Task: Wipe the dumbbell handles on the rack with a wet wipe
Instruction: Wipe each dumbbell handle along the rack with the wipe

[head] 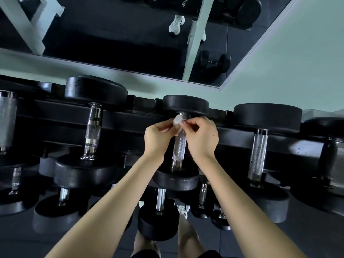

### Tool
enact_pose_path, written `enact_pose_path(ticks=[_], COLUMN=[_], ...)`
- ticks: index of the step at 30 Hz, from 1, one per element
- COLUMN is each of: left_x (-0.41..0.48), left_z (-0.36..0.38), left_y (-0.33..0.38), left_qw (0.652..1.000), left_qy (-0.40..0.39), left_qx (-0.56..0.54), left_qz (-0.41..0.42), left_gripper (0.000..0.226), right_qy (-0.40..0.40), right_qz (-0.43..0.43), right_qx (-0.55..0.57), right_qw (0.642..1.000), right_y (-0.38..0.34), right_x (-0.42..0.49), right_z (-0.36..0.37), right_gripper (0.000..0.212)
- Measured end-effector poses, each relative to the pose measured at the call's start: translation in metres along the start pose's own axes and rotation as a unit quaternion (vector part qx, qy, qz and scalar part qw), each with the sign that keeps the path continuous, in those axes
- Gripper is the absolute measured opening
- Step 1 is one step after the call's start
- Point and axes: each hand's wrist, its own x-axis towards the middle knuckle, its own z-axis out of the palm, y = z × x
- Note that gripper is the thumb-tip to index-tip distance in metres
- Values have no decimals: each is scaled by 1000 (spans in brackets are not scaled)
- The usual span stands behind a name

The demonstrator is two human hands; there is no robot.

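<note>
At the left end of the rack [55, 116] on my feed lies the left dumbbell [93, 131], its chrome knurled grip running front to back across the black rails. Next comes my left hand [158, 138], fingers curled, pinching one side of the wipe [176, 121]. The wipe, a small pale crumple, sits against the far end of the handle [179, 146] of the middle dumbbell [185, 105], just below its far head. My right hand [202, 138] meets it from the other side, fingertips and thumb pinched on the wipe, so both hands grip it with the handle between my wrists. Further right, the right dumbbell [257, 153] lies untouched, well apart from the hands. The lower dumbbells [160, 216] sit on the tier beneath my forearms, and a mirror [111, 43] runs above the rack.
</note>
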Motion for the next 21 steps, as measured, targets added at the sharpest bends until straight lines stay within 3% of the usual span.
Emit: enact_pose_path(ticks=[7, 16, 21], left_x=[-4, 20, 10], left_z=[-7, 3, -12], left_y=[-11, 7, -5], left_qw=[998, 998, 987], left_qy=[-63, -29, -98], left_qx=[22, 26, 130], left_qz=[0, 41, 15], left_gripper=[47, 30, 38], right_qy=[-14, 26, -26], right_qz=[190, 237, 263], right_qx=[128, 220, 215], right_qw=[973, 946, 940], right_y=[13, -6, 8], right_x=[-30, 7, -16], right_z=[2, 21, 12], right_gripper=[22, 13, 25])
